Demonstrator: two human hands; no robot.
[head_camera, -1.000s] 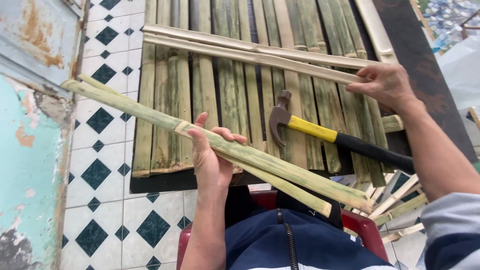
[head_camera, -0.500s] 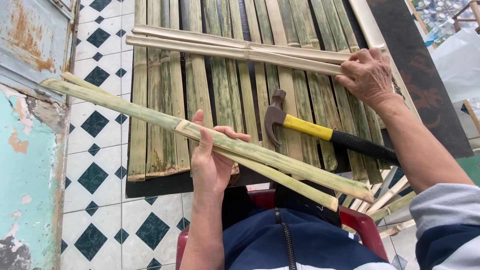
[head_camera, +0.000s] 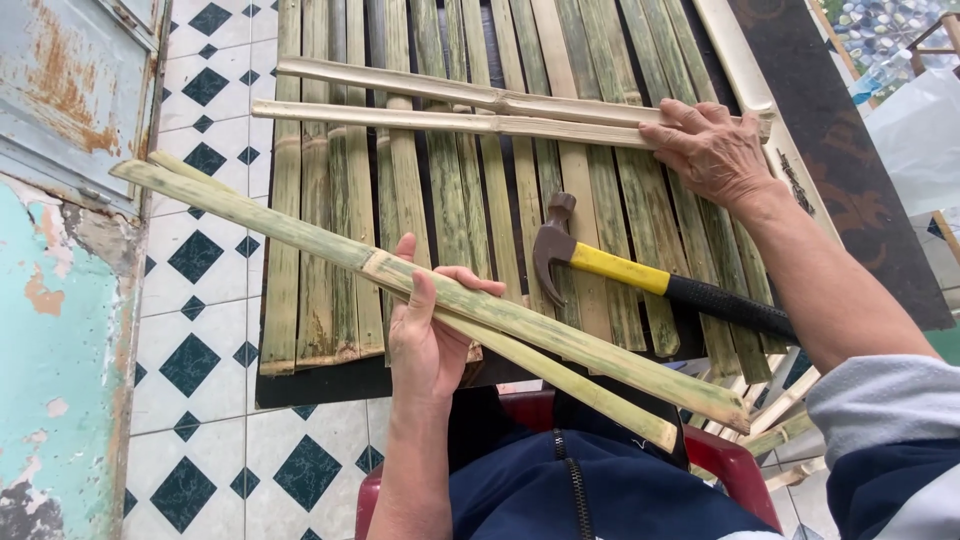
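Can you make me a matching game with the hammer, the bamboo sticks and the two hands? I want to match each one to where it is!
Things:
1. hammer
2. left hand
3. right hand
4. floor tiles

Places or looks:
A. pressing on the two pale strips laid crosswise
B. white with dark diamonds
C. lying on the bamboo slat panel, nobody holding it
D. gripping the long green bamboo strips

Pairs: 1-C, 2-D, 3-A, 4-B
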